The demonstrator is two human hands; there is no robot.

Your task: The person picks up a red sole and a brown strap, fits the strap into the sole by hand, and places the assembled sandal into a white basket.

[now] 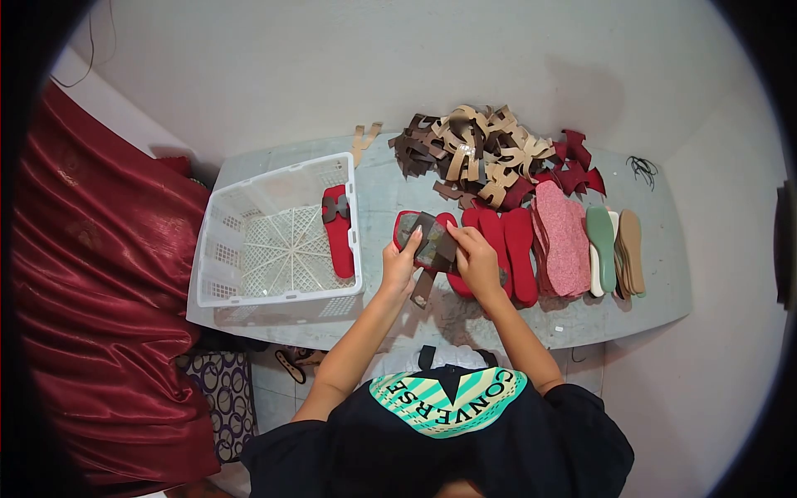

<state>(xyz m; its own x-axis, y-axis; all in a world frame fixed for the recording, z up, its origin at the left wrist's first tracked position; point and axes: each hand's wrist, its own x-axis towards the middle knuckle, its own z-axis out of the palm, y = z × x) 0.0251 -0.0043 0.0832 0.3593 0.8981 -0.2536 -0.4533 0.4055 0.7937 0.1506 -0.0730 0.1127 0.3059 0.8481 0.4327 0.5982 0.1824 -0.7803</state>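
Observation:
Both my hands are at a shoe sole (444, 250), held over the table with its mottled grey-green face up and a red edge showing. My left hand (399, 267) closes on its left end, thumb on a dark brown strap piece (425, 226) lying across it. From below the sole hangs the strap's other end (422, 290). My right hand (475, 259) pinches the right side of the sole, its thumb and fingers at the strap's edge. Just right of my right hand are several red soles (520, 257) in a row. The sole's lower face is hidden.
A white plastic basket (212, 241) on the left holds a red slipper (339, 232) with a dark strap. Behind my hands lies a heap of brown, beige and maroon straps (473, 149). Pink (564, 241), green (599, 228) and tan soles (631, 249) stand at right.

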